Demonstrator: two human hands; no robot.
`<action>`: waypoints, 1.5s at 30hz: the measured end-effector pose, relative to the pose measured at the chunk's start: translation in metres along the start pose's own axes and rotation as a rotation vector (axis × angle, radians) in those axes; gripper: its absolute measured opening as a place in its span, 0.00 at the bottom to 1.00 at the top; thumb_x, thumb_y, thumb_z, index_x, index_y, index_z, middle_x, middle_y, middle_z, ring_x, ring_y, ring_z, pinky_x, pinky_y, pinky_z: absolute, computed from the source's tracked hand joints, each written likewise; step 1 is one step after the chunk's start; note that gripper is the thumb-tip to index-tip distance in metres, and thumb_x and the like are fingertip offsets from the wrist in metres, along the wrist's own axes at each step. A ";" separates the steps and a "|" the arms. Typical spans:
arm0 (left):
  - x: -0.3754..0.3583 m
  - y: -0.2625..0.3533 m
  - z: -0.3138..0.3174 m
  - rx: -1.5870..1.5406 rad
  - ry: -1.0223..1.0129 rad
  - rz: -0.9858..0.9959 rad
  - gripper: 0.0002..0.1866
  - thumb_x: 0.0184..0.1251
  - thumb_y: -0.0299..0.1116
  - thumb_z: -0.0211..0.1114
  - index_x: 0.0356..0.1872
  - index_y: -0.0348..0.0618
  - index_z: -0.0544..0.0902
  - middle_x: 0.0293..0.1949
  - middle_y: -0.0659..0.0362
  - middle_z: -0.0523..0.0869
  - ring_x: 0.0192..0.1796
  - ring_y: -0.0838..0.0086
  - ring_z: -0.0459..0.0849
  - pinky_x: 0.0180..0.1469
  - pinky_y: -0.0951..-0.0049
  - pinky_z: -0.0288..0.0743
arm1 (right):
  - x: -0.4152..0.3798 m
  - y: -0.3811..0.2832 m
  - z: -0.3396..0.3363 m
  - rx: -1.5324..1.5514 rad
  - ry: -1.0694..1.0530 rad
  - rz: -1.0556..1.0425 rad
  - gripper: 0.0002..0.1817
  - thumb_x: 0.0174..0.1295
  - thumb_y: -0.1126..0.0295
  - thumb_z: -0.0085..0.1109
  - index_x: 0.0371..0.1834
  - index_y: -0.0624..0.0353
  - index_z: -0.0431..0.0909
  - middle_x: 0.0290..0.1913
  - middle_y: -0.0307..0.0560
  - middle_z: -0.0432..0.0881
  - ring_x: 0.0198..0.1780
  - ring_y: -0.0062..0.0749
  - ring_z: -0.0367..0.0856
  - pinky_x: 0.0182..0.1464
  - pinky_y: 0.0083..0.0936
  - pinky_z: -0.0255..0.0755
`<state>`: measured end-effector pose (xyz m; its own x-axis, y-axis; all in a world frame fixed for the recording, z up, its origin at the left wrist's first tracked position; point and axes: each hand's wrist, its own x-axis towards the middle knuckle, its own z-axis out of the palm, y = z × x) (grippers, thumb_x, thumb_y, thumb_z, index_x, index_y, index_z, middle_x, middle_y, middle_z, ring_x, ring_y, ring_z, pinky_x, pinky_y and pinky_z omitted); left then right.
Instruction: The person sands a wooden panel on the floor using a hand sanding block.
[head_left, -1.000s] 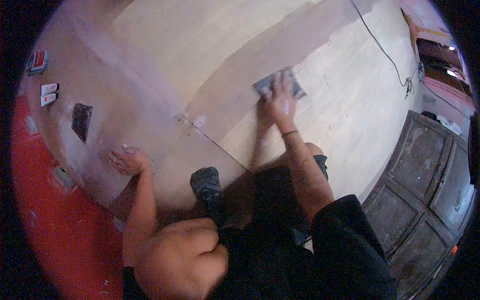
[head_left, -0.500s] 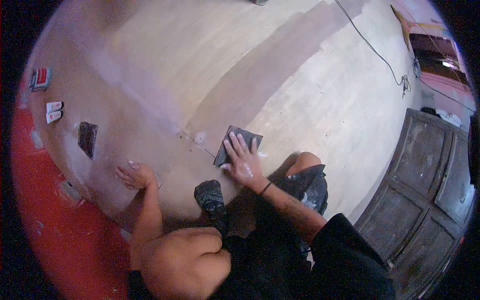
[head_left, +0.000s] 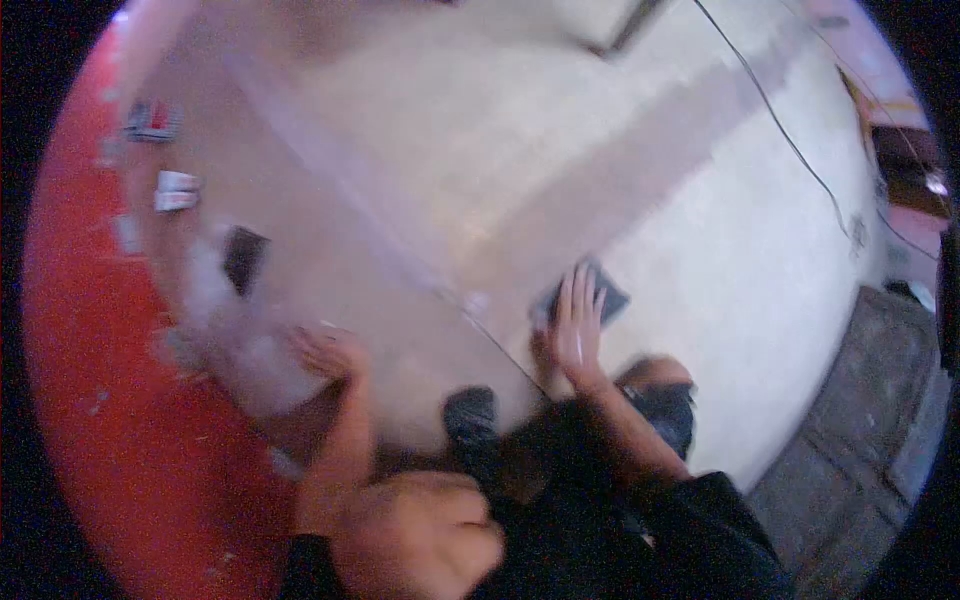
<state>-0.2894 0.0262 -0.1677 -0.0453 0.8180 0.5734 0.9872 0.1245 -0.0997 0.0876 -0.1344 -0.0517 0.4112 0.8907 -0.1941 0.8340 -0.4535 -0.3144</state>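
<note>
Under my right hand (head_left: 575, 335) lies a square, dark sheet that looks like sandpaper (head_left: 613, 301), flat on the pale surface. The right fingers are stretched out over it and the palm faces down. My left hand (head_left: 338, 355) is lower left, its fingers extended over the brownish part of the surface; motion blur hides whether they touch it. A second dark piece (head_left: 244, 260) lies up and left of that hand, apart from it. My foot in a dark patterned sock (head_left: 470, 412) is between my hands.
Two small white containers (head_left: 177, 190) and a red-and-white tin (head_left: 153, 121) stand at the left beside a red area (head_left: 95, 400). A cable (head_left: 765, 95) crosses the upper right. A dark panelled door (head_left: 850, 440) lies lower right. Something dark and blurred (head_left: 628, 32) shows at the top.
The whole view has shifted and blurred. My right hand and the dark sheet have moved rightward, away from the dark seam line. A dark blurred shape has appeared at the top.
</note>
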 end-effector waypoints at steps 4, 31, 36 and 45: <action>0.024 0.025 -0.038 0.052 -0.337 -0.259 0.32 0.71 0.43 0.60 0.72 0.41 0.66 0.75 0.49 0.65 0.77 0.52 0.61 0.74 0.43 0.55 | -0.008 0.006 0.015 0.127 -0.135 -0.208 0.46 0.65 0.54 0.59 0.80 0.65 0.49 0.81 0.65 0.48 0.82 0.64 0.41 0.80 0.57 0.36; 0.000 0.010 0.006 0.010 -0.265 -0.216 0.29 0.75 0.45 0.56 0.72 0.42 0.67 0.75 0.51 0.65 0.76 0.52 0.64 0.73 0.42 0.57 | 0.002 0.033 0.021 0.193 0.148 0.146 0.36 0.63 0.57 0.59 0.74 0.58 0.64 0.78 0.58 0.60 0.79 0.53 0.57 0.77 0.64 0.40; 0.003 0.006 -0.002 0.024 -0.279 -0.216 0.29 0.75 0.46 0.56 0.72 0.43 0.68 0.75 0.51 0.66 0.76 0.53 0.64 0.73 0.42 0.57 | -0.027 0.013 0.023 0.039 -0.185 -0.438 0.37 0.63 0.59 0.56 0.77 0.55 0.62 0.78 0.57 0.60 0.80 0.51 0.54 0.75 0.70 0.38; 0.010 0.005 -0.006 0.057 -0.275 -0.212 0.29 0.75 0.48 0.55 0.71 0.44 0.69 0.75 0.52 0.66 0.76 0.53 0.64 0.72 0.42 0.57 | 0.002 0.033 0.025 0.032 0.212 0.192 0.41 0.65 0.52 0.58 0.78 0.61 0.58 0.81 0.60 0.53 0.81 0.58 0.49 0.75 0.71 0.37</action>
<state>-0.2840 0.0317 -0.1571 -0.2956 0.8903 0.3464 0.9416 0.3327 -0.0516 0.1070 -0.1487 -0.0855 0.6309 0.7739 -0.0556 0.7229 -0.6123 -0.3200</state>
